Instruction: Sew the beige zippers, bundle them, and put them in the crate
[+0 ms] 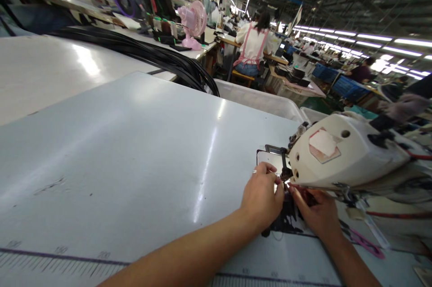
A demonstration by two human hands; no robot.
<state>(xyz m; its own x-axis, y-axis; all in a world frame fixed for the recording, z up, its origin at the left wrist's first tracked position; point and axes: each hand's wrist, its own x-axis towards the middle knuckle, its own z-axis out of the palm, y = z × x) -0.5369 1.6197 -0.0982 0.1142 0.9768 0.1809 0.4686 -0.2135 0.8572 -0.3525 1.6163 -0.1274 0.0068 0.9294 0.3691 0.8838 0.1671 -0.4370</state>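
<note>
A white industrial sewing machine (351,147) stands at the right of the table, its needle area lit. My left hand (263,193) is at the left side of the needle, fingers bent and pinched together; what they hold is hidden. On the other side, under the machine head, my right hand (319,213) has thumb and fingers closed at a dark reddish piece (306,195), partly covered by the hand. Between the hands lies a dark plate area (288,217) of the machine bed. A loose thread curls just in front of it.
Pink-handled scissors (366,242) lie right of my right hand. A printed ruler (60,260) runs along the near edge of the pale table (135,165). Black strips (162,55) hang over the far edge by a white bin (259,98). A person (253,44) sits beyond.
</note>
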